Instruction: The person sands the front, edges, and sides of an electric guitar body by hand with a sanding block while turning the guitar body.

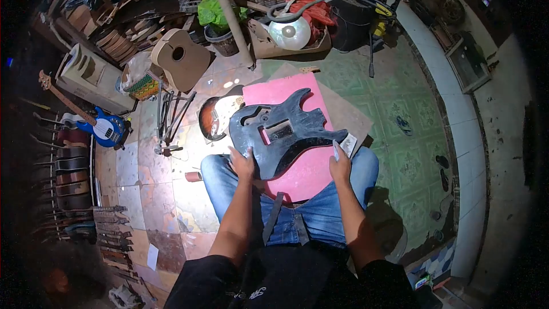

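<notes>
Looking down on a dark blue-black, double-horned guitar body [274,143] with cut-out cavities, lying over a flat pink rectangular board [303,180] between blue denim legs [214,180]. Reading the long axis as running roughly left to right, rounded end to the left, horned end to the right and slightly farther out. Finding the rounded end right at the left hand [243,165], with thumb on the upper surface and fingers around the rim, apparently pinching the edge. Placing the right hand [339,167] just on the near side of the near horn's tip, most of the guitar body lying forward and leftward of those fingers. Seeing right thumb and fingers drawing close about a pale narrow sliver [336,147] (too small for naming), but not being able to tell whether pinching it or touching the horn. Judging the left hand nearer the bulk.
</notes>
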Available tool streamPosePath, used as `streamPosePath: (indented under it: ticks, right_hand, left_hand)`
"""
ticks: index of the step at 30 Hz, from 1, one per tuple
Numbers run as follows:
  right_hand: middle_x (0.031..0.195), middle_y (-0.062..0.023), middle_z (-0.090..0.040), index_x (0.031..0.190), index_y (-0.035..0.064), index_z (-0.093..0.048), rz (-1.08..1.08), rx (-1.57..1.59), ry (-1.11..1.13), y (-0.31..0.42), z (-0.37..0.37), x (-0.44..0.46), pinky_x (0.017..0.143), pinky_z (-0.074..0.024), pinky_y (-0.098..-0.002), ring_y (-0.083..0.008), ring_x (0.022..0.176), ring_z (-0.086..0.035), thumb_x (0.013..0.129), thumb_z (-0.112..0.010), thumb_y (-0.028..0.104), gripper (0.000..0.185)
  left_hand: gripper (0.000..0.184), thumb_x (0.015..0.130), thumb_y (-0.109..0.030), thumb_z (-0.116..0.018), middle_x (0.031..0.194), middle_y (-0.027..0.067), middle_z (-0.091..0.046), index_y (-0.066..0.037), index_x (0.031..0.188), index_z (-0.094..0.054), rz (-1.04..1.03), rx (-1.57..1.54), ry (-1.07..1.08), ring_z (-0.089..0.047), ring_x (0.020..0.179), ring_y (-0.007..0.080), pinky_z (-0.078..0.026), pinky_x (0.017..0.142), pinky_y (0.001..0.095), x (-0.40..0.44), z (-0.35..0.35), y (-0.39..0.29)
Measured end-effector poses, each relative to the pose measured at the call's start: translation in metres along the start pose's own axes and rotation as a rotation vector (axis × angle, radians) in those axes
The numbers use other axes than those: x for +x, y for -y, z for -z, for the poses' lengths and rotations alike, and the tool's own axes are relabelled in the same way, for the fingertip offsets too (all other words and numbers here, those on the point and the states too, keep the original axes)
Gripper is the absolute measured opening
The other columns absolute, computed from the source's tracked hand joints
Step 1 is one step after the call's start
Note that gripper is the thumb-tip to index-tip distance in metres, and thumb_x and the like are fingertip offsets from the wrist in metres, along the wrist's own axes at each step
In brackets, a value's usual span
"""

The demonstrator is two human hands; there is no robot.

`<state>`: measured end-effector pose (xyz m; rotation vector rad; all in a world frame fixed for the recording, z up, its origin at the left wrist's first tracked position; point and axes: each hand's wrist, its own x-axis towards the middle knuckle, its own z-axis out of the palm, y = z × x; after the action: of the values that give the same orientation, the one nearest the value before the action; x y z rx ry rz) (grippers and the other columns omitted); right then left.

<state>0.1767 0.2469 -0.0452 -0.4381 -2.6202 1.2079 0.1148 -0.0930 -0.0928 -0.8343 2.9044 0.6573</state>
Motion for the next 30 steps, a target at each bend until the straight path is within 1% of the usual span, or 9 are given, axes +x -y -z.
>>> streamPosePath:
  ticks: [2, 3, 4, 6, 10, 16, 19, 28, 30]
  right_hand:
    - [0.132, -0.0265, -0.064, 0.137, 0.0013, -0.061, 0.001, -0.007, -0.009, -0.002, -0.002, 0.001, 0.108, -0.046, -0.0435, -0.0395, 0.126, -0.06, 0.084, -0.058, 0.004, 0.053]
    - [0.132, -0.0269, -0.064, 0.136, 0.001, -0.061, 0.007, 0.005, -0.011, -0.002, -0.002, 0.0, 0.108, -0.046, -0.0438, -0.0398, 0.126, -0.06, 0.083, -0.058, 0.004, 0.053]
    - [0.132, -0.0273, -0.064, 0.136, 0.0007, -0.061, 0.013, 0.018, -0.012, -0.001, -0.002, 0.0, 0.108, -0.046, -0.0441, -0.0401, 0.126, -0.06, 0.083, -0.058, 0.004, 0.053]
    - [0.134, -0.0264, -0.063, 0.137, 0.0009, -0.06, 0.02, -0.005, 0.002, -0.001, -0.003, 0.0, 0.109, -0.0453, -0.0442, -0.04, 0.126, -0.06, 0.083, -0.059, 0.003, 0.055]
    - [0.135, -0.0261, -0.062, 0.138, 0.0018, -0.059, 0.011, -0.051, 0.028, -0.004, -0.008, 0.0, 0.11, -0.0447, -0.0443, -0.0403, 0.127, -0.059, 0.082, -0.06, 0.003, 0.056]
    - [0.135, -0.026, -0.062, 0.139, 0.0011, -0.058, 0.103, -0.033, 0.044, 0.002, -0.01, -0.001, 0.109, -0.0447, -0.0436, -0.041, 0.127, -0.058, 0.084, -0.057, 0.004, 0.055]
    - [0.136, -0.0258, -0.061, 0.14, 0.0002, -0.057, 0.151, -0.084, 0.06, -0.001, -0.016, -0.003, 0.111, -0.0441, -0.043, -0.0409, 0.128, -0.057, 0.085, -0.055, 0.0, 0.055]
    - [0.141, -0.0209, -0.059, 0.138, 0.0012, -0.058, 0.382, -0.169, 0.2, 0.046, -0.03, 0.008, 0.109, -0.0459, -0.0434, -0.0385, 0.13, -0.056, 0.084, -0.054, -0.004, 0.054]
    - [0.142, -0.0181, -0.058, 0.139, 0.0046, -0.058, 0.377, -0.232, 0.415, 0.066, -0.028, 0.012, 0.104, -0.0485, -0.0453, -0.0397, 0.125, -0.058, 0.085, -0.054, -0.004, 0.055]
  left_hand:
    - [0.079, 0.102, -0.053, -0.051, 0.157, 0.0256, -0.041, -0.003, 0.158, -0.03, -0.001, -0.295, 0.106, -0.038, 0.147, 0.0385, -0.021, 0.122, 0.0537, 0.011, -0.006, 0.015]
    - [0.067, 0.104, -0.046, -0.05, 0.14, 0.0287, -0.057, 0.0, 0.152, -0.039, -0.025, -0.333, 0.08, -0.053, 0.134, 0.0399, -0.026, 0.118, 0.0546, 0.011, -0.005, 0.017]
    - [0.067, 0.104, -0.046, -0.05, 0.14, 0.0287, -0.057, 0.0, 0.152, -0.039, -0.024, -0.335, 0.083, -0.053, 0.134, 0.0399, -0.026, 0.118, 0.0546, 0.009, -0.006, 0.017]
    - [0.049, 0.106, -0.041, -0.047, 0.106, 0.0282, -0.071, 0.0, 0.132, -0.052, -0.119, -0.32, -0.101, -0.067, 0.099, 0.0488, -0.047, 0.092, 0.0562, 0.005, -0.003, 0.015]
    - [0.05, 0.106, -0.039, -0.046, 0.106, 0.0322, -0.07, 0.003, 0.133, -0.052, -0.027, -0.262, 0.043, -0.066, 0.1, 0.0499, -0.043, 0.1, 0.0546, -0.001, 0.014, 0.008]
    - [0.059, 0.103, -0.049, -0.048, 0.103, 0.0377, -0.068, 0.007, 0.12, -0.053, 0.046, -0.207, 0.143, -0.066, 0.099, 0.054, -0.048, 0.091, 0.0587, -0.014, 0.028, -0.002]
    - [0.083, 0.096, -0.067, -0.047, 0.115, 0.0404, -0.064, 0.01, 0.127, -0.051, 0.081, -0.165, 0.267, -0.063, 0.112, 0.0536, -0.048, 0.098, 0.0557, -0.017, 0.032, -0.005]
    - [0.099, 0.09, -0.075, -0.051, 0.123, 0.0404, -0.062, 0.013, 0.134, -0.051, 0.022, -0.196, 0.584, -0.059, 0.122, 0.0509, -0.046, 0.105, 0.049, -0.013, 0.025, 0.011]
    - [0.103, 0.09, -0.075, -0.052, 0.129, 0.0379, -0.061, 0.014, 0.14, -0.045, 0.02, -0.187, 0.693, -0.059, 0.125, 0.0493, -0.046, 0.106, 0.047, -0.015, 0.028, 0.007]
